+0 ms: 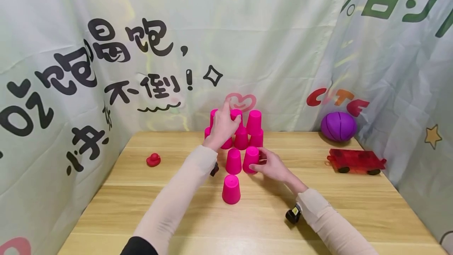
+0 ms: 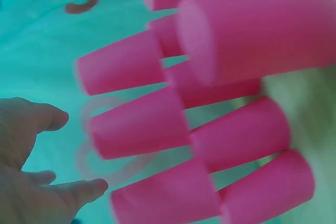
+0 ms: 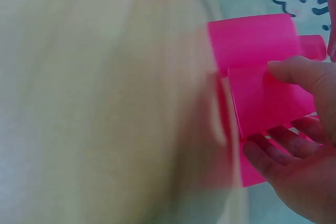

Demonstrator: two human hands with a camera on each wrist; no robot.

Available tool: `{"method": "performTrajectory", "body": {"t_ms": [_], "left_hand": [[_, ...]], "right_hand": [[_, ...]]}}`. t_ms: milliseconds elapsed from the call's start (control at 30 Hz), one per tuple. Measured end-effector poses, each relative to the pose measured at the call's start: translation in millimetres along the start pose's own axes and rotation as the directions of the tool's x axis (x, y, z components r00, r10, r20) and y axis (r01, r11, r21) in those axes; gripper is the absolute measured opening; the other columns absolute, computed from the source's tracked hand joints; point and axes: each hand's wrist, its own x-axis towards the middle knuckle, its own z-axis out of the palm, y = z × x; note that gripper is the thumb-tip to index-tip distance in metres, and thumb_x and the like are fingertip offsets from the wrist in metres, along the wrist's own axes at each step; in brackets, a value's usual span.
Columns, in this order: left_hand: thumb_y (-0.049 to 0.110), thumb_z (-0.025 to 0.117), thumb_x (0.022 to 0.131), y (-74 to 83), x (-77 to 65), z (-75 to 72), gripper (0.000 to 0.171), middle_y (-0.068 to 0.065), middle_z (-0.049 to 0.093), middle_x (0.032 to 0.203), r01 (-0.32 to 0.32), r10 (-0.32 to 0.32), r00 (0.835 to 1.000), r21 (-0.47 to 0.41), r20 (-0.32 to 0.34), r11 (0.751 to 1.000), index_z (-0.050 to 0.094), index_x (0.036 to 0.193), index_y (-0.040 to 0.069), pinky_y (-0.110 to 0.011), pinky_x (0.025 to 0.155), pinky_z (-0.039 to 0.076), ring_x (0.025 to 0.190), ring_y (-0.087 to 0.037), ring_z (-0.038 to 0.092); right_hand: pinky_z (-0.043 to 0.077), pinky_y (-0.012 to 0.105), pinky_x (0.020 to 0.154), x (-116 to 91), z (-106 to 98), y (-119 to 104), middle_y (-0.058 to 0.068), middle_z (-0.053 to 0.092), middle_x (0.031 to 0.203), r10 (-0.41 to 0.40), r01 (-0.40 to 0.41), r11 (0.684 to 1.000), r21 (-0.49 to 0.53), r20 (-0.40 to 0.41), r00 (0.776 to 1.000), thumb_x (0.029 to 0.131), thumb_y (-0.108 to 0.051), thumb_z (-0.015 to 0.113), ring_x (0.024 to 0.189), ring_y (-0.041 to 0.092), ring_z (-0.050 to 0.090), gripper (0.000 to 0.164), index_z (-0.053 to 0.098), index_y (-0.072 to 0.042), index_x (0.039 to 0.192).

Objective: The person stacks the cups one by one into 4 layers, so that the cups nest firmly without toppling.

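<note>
Pink plastic cups stand upside down in the middle of the table. At the back is a two-level stack, with a pink cup [image 1: 254, 122] at the right of its upper row. My left hand [image 1: 223, 124] hovers by this stack; in the left wrist view its fingers [image 2: 86, 190] are spread and apart from the cups. My right hand [image 1: 273, 165] grips a pink cup [image 1: 250, 159] in front of the stack, thumb on one side and fingers on the other. Beside that cup stands another pink cup [image 1: 233, 162], and a single pink cup [image 1: 231, 190] is nearest me.
A red rubber duck [image 1: 153, 160] sits on the left of the wooden table [image 1: 141, 204]. To the right are a purple ball [image 1: 338, 126] and a red toy car [image 1: 355, 161]. A printed cloth [image 1: 283, 50] hangs behind the table.
</note>
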Motion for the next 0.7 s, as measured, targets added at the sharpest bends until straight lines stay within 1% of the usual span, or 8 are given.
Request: {"method": "performTrajectory", "body": {"t_ms": [67,100,233,300,333,467,633,700], "left_hand": [[0.017,0.075,0.096,2.2,-4.3,-10.7,0.067,-0.021,0.069,0.102,-0.022,0.022,1.0,-0.019,-0.007,1.0,0.045,0.153,0.002,-0.04,0.074,0.062,0.068,-0.03,0.063],[0.018,0.075,0.096,2.7,-6.9,-15.9,0.065,-0.02,0.07,0.106,-0.031,0.031,0.999,-0.032,-0.007,0.999,0.047,0.152,0.002,-0.041,0.076,0.061,0.071,-0.031,0.063],[0.019,0.074,0.096,-1.2,-22.0,-31.8,0.058,-0.018,0.068,0.131,-0.035,0.04,0.999,-0.126,0.031,0.991,0.052,0.148,0.006,-0.047,0.09,0.063,0.103,-0.036,0.07],[0.018,0.074,0.095,-6.9,-31.9,-37.8,0.054,-0.019,0.069,0.132,-0.019,0.03,0.998,-0.178,0.059,0.984,0.055,0.144,0.007,-0.051,0.096,0.061,0.119,-0.039,0.068],[0.018,0.075,0.095,-10.5,-37.6,-40.3,0.052,-0.018,0.069,0.13,-0.005,0.021,0.997,-0.197,0.078,0.98,0.056,0.143,0.008,-0.052,0.097,0.061,0.121,-0.039,0.068],[0.016,0.077,0.093,-25.5,-62.0,-48.7,0.049,-0.017,0.073,0.122,0.033,0.006,0.988,-0.253,0.154,0.967,0.058,0.138,0.009,-0.052,0.095,0.062,0.113,-0.037,0.072],[0.017,0.08,0.092,-41.2,-92.1,-54.4,0.05,-0.015,0.075,0.119,0.068,0.008,0.971,-0.309,0.239,0.949,0.059,0.138,0.011,-0.045,0.093,0.064,0.108,-0.033,0.075],[0.017,0.081,0.092,-45.8,-102.3,-55.2,0.053,-0.015,0.075,0.12,0.076,0.016,0.964,-0.333,0.266,0.94,0.058,0.14,0.01,-0.045,0.094,0.064,0.11,-0.034,0.075]], "right_hand": [[0.064,0.039,0.089,2,-2,-2,0.02,0.071,0.12,-0.032,0.032,0.999,0.009,-0.026,0.999,0.089,-0.012,0.083,0.105,0.034,0.072,0.06,0.056,0.003,0.141],[0.064,0.039,0.089,3,-4,-4,0.021,0.071,0.12,-0.046,0.047,0.999,0.008,-0.041,0.998,0.088,-0.012,0.084,0.105,0.034,0.073,0.06,0.057,0.003,0.14],[0.063,0.04,0.092,8,-15,-15,0.023,0.072,0.121,-0.094,0.097,0.995,0.022,-0.089,0.992,0.088,-0.01,0.083,0.107,0.037,0.072,0.058,0.059,0.004,0.138],[0.063,0.039,0.091,11,-22,-23,0.022,0.072,0.123,-0.093,0.095,0.995,0.019,-0.104,0.99,0.088,-0.013,0.083,0.108,0.038,0.072,0.058,0.059,0.002,0.139],[0.063,0.037,0.091,12,-26,-27,0.021,0.072,0.123,-0.091,0.094,0.995,0.018,-0.112,0.99,0.088,-0.014,0.084,0.108,0.038,0.072,0.059,0.059,0.001,0.14],[0.062,0.034,0.089,18,-39,-45,0.017,0.071,0.126,-0.085,0.087,0.996,0.013,-0.122,0.989,0.09,-0.019,0.084,0.109,0.035,0.072,0.06,0.058,-0.005,0.142],[0.061,0.038,0.092,29,-55,-66,0.018,0.072,0.125,-0.134,0.138,0.99,0.019,-0.143,0.981,0.091,-0.02,0.082,0.109,0.034,0.071,0.058,0.058,-0.005,0.142],[0.06,0.036,0.092,35,-61,-72,0.018,0.071,0.125,-0.141,0.144,0.99,0.011,-0.156,0.978,0.092,-0.022,0.082,0.109,0.033,0.071,0.058,0.058,-0.005,0.142]]}}
